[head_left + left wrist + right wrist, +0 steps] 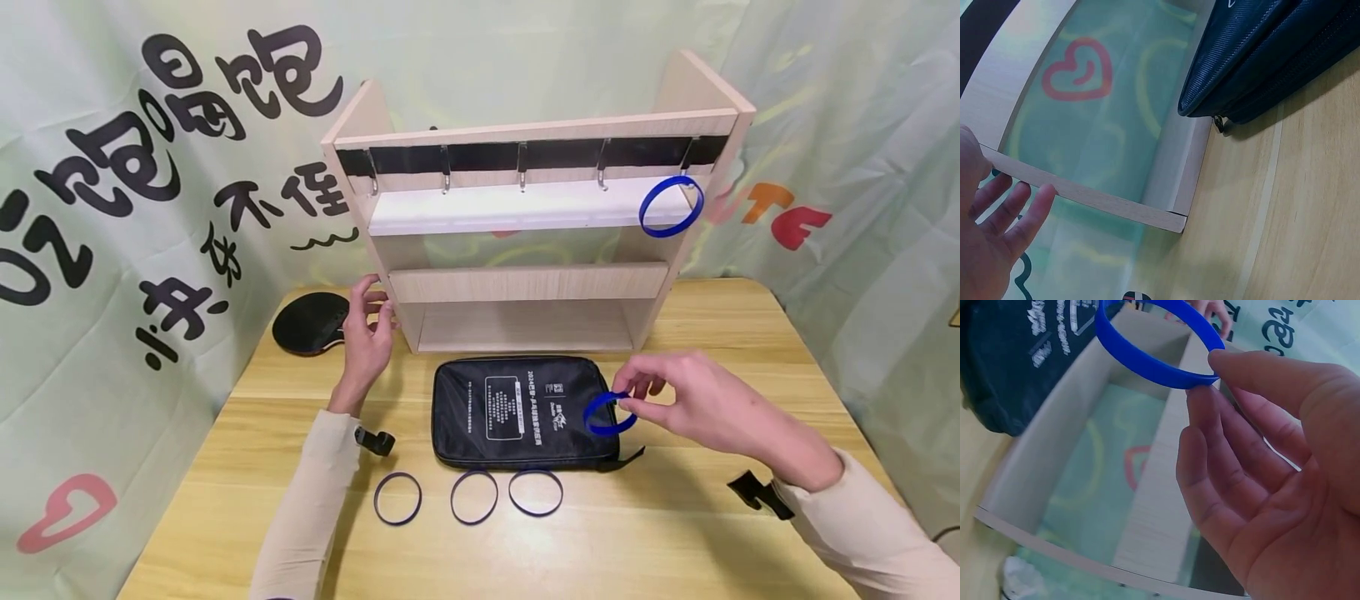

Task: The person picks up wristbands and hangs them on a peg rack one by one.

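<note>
My right hand (693, 400) pinches a blue silicone wristband (587, 414) between thumb and fingertips, over the right end of the black zip case (450, 417). The right wrist view shows this band (1147, 370) up close, gripped at its edge. My left hand (369, 333) is at the left side panel of a small wooden shelf (528, 285), its fingertips (1044, 195) right at the panel's edge. Another blue wristband (651, 232) hangs from the rightmost hook under the shelf's top board. Three dark blue wristbands, left (377, 510), middle (453, 510) and right (513, 500), lie in front of the case.
Several metal hooks, one being the middle hook (522, 179), line a black strip (480, 158) on the shelf. A black table tennis paddle (309, 323) lies left of the shelf, beside my left hand. Printed curtains (187, 275) surround the wooden table (630, 533).
</note>
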A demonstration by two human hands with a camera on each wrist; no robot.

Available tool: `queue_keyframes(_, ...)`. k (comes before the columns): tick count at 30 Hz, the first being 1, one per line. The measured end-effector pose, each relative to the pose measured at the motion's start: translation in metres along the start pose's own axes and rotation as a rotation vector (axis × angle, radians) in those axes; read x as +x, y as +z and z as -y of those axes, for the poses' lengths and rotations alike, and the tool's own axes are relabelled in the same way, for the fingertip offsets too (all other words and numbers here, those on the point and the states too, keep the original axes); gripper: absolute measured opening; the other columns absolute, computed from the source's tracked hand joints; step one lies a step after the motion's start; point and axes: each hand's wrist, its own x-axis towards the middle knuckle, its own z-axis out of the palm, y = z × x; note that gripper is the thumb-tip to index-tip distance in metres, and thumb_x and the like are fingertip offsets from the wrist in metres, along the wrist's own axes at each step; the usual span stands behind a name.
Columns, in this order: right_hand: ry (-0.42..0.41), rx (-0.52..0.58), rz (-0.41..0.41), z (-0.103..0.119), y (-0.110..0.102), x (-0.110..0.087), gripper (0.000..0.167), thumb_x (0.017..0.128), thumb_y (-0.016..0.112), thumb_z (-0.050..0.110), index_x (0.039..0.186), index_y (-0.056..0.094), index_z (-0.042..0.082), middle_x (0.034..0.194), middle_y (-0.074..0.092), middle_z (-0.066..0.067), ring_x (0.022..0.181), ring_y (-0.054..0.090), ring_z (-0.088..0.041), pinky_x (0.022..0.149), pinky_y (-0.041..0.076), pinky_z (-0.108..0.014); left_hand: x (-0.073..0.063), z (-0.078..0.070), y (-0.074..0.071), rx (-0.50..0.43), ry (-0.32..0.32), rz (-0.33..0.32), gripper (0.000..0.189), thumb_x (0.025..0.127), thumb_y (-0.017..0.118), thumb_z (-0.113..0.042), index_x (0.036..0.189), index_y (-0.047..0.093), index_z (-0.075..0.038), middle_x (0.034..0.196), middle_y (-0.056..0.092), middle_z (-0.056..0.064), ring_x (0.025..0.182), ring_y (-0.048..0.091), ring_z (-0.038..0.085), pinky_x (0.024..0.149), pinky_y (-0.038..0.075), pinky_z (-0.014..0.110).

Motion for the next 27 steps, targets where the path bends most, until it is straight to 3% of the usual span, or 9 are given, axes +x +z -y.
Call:
queue_keyframes(7, -0.04, -0.025, -0.063, 0.006, -0.02, 0.011, 0.03, 0.084, 0.092, 0.002, 0.097, 0.076, 0.023, 0.088, 0.074, 0.02, 0.08, 0.066, 0.006, 0.071, 0.062, -0.023, 0.001, -0.003, 0.001, 0.006, -0.003, 0.011, 0.047, 0.111, 0.059, -0.003, 0.156, 0.049, -0.011, 0.127, 0.067, 0.029, 0.102, 0.069, 0.039, 0.077, 0.067, 0.03)
queue_keyframes(13, -0.12, -0.076, -0.15, 0.01, -0.045, 0.027, 0.038, 0.075, 0.098, 0.0, 0.096, 0.076, 0.022, 0.085, 0.076, 0.018, 0.077, 0.068, 0.006, 0.07, 0.057, -0.012, 0.0, -0.003, 0.001, 0.02, -0.003, 0.002, 0.046, 0.111, 0.059, -0.004, 0.156, 0.049, -0.01, 0.127, 0.067, 0.03, 0.102, 0.071, 0.041, 0.077, 0.067, 0.033)
queue_keyframes(19, -0.099, -0.166, -0.203, 0.017, -0.07, 0.04, 0.039, 0.073, 0.101, 0.005, 0.096, 0.078, 0.025, 0.084, 0.076, 0.019, 0.077, 0.07, 0.004, 0.069, 0.049, -0.008, -0.001, -0.002, 0.001, 0.026, -0.002, 0.004, 0.046, 0.111, 0.058, -0.004, 0.156, 0.049, -0.011, 0.127, 0.067, 0.03, 0.102, 0.071, 0.038, 0.077, 0.068, 0.044)
queue_keyframes(27, -0.091, -0.174, -0.24, 0.023, -0.086, 0.061, 0.034, 0.075, 0.1, 0.005, 0.096, 0.079, 0.02, 0.083, 0.077, 0.012, 0.075, 0.065, 0.006, 0.067, 0.048, -0.007, 0.0, -0.001, 0.0, 0.017, 0.003, 0.005, 0.047, 0.111, 0.059, -0.003, 0.156, 0.049, -0.011, 0.126, 0.067, 0.03, 0.102, 0.071, 0.04, 0.076, 0.065, 0.024)
